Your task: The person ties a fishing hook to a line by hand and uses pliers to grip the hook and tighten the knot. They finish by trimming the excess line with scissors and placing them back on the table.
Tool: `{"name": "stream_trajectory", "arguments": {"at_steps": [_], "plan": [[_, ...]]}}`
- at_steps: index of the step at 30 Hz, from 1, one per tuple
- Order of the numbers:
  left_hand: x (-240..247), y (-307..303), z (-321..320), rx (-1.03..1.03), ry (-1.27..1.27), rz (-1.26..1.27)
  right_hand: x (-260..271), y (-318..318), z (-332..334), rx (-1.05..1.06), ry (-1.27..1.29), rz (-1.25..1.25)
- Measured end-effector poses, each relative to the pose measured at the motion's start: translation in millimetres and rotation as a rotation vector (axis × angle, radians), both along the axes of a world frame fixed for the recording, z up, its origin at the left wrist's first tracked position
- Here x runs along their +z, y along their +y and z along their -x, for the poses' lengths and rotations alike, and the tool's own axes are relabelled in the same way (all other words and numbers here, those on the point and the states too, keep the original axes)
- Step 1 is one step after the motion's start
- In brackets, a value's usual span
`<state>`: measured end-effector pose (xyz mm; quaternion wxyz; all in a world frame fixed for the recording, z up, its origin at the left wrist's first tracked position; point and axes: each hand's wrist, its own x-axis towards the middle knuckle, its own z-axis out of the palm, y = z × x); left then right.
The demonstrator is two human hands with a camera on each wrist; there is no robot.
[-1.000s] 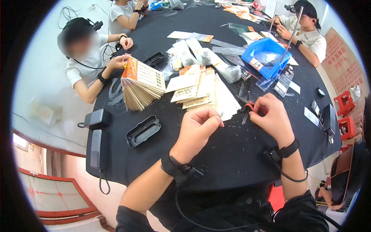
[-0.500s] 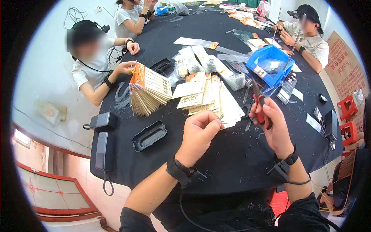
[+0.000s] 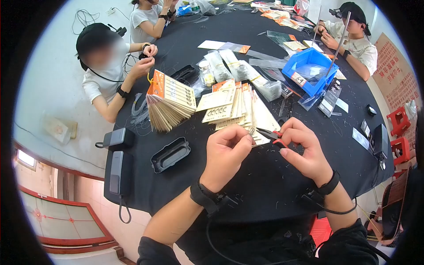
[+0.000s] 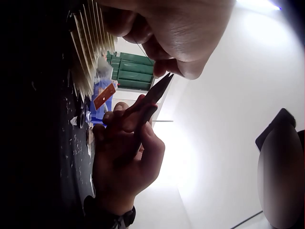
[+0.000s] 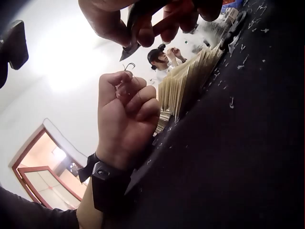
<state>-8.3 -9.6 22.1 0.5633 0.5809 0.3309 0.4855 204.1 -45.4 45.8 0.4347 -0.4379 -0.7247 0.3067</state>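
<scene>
My left hand (image 3: 227, 148) pinches a small fish hook (image 5: 129, 66) between thumb and forefinger, its bend sticking up above the fingertips. A fine line runs from the pinched fingers. My right hand (image 3: 307, 150) holds needle-nose pliers (image 3: 267, 134) with red handles. Their dark tips point left, close to the hook and the left fingertips. In the left wrist view the tips of the pliers (image 4: 162, 88) stand slightly apart. Behind the left hand lies a fanned pile of hook cards (image 3: 221, 106), partly covered by it.
A thick bundle of cards (image 3: 170, 101) stands at the left, near a black tray (image 3: 171, 154). Clear plastic packets (image 3: 263, 84) and a blue bin (image 3: 309, 66) lie farther back. Power banks (image 3: 115, 170) sit at the table's left edge. Other people sit around the black table.
My right hand has lifted the pliers from beside the cards and turned them leftward to the hook. My left hand keeps its pinch. The person at left has let go of the card bundle.
</scene>
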Motion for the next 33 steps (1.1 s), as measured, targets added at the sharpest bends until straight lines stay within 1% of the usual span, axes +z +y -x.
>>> {"name": "stream_trajectory", "arguments": {"at_steps": [2,14,33], "plan": [[0.3,-0.4,0.5,-0.002,0.001,-0.005,-1.4,0.6,0.6,0.012,-0.003,-0.026],[-0.2,-0.3,0.6,-0.007,0.029,-0.03,-3.3,0.5,0.9,0.048,0.008,-0.004],[-1.9,0.8,1.7,-0.008,0.059,-0.027,1.0,-1.5,3.0,0.046,-0.003,0.033]]}}
